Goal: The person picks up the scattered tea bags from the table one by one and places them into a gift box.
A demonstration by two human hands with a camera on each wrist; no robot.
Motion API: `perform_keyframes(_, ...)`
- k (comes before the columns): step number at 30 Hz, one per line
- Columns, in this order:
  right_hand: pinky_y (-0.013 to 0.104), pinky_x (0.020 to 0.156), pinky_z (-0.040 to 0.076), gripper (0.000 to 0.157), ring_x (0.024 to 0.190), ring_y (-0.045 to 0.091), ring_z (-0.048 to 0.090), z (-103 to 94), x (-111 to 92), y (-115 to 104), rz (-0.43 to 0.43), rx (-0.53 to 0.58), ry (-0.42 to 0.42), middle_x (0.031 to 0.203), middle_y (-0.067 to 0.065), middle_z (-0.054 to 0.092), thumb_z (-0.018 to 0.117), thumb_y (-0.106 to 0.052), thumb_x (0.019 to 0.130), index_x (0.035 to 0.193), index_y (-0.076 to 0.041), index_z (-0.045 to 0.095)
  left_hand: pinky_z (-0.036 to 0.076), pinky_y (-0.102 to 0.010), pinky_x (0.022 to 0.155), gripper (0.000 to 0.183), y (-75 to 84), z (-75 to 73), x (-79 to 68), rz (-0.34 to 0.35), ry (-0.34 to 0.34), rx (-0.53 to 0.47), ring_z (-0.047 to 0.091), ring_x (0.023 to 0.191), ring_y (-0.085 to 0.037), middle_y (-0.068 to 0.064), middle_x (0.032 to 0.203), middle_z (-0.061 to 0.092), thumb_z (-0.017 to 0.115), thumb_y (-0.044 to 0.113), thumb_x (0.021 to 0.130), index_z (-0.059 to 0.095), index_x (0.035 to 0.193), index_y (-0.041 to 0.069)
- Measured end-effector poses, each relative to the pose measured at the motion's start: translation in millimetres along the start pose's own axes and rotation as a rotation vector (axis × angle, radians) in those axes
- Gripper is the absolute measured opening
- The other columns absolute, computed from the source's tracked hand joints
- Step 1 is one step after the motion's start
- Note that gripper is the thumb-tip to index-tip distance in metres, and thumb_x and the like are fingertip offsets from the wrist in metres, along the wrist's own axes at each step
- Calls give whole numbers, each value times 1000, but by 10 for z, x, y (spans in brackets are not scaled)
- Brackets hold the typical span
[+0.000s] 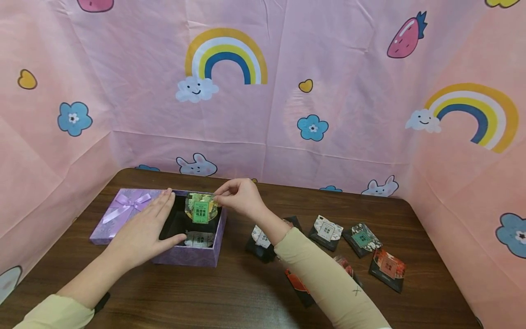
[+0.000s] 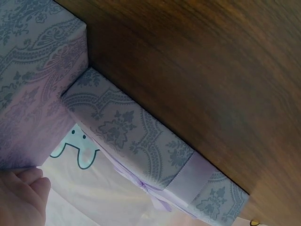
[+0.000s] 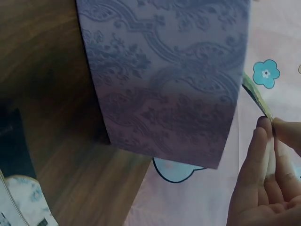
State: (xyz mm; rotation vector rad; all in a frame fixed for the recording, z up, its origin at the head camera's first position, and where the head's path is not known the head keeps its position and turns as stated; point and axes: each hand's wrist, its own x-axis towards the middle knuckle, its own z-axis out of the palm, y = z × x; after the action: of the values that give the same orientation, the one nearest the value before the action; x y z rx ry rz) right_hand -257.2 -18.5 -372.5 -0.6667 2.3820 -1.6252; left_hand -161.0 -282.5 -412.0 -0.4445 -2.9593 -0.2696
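Observation:
My right hand (image 1: pixel 242 198) pinches the upper right corner of a green-labelled tea sachet (image 1: pixel 201 210) over the open purple box (image 1: pixel 186 257). Only the sachet's thin edge (image 3: pixel 256 96) shows past the box wall in the right wrist view. Inside the box, a white-labelled tea sachet (image 1: pixel 199 239) lies at the front right, against black lining. My left hand (image 1: pixel 145 228) rests along the box's left rim, fingers straight, its thumb spread toward the front wall. In the left wrist view its fingertips (image 2: pixel 37 181) touch the rim.
A purple lid (image 1: pixel 107 227) with a ribbon bow lies against the box's left side. Several tea sachets are scattered to the right, among them a white one (image 1: pixel 326 230), a green one (image 1: pixel 362 238) and a red one (image 1: pixel 388 267). My right forearm partly covers others. Patterned cloth surrounds the table.

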Motion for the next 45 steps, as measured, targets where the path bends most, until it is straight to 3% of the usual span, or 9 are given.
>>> perform_keyframes(4,18,60,53,7,70,6,70,71,-27,20,-30,-49,-20,92,15,82,82,-8,91,97,-5,84,36,-68,122,112,-12,1,-6,8,9,2,27,160,-47,-29,174,20,68,65,95,20,166,-6)
perform_keyframes(7,16,58,48,6,66,-1,62,127,-47,15,-66,-97,-33,92,12,82,83,-8,90,95,-7,85,36,-68,122,112,-24,9,-6,14,9,7,26,161,-47,-29,174,20,67,66,95,19,167,-6)
perform_keyframes(19,15,53,39,5,61,0,54,252,-73,2,-157,-254,-71,89,2,83,82,-13,93,91,-13,87,37,-68,122,111,4,-8,-10,23,19,-6,27,160,-47,-29,174,22,68,65,95,22,166,-7)
perform_keyframes(31,9,58,44,5,68,-4,61,285,-59,-75,-168,-508,-122,86,-4,84,85,-19,92,90,-16,88,34,-64,126,111,-10,3,-10,44,51,-19,28,160,-46,-29,173,24,71,63,94,23,165,-7)
perform_keyframes(45,9,62,49,6,75,0,70,260,-99,-114,-165,-536,-91,90,-6,83,84,-19,92,97,-16,87,36,-66,124,112,-6,-34,5,32,27,-14,28,160,-46,-29,173,24,68,67,94,23,165,-7)
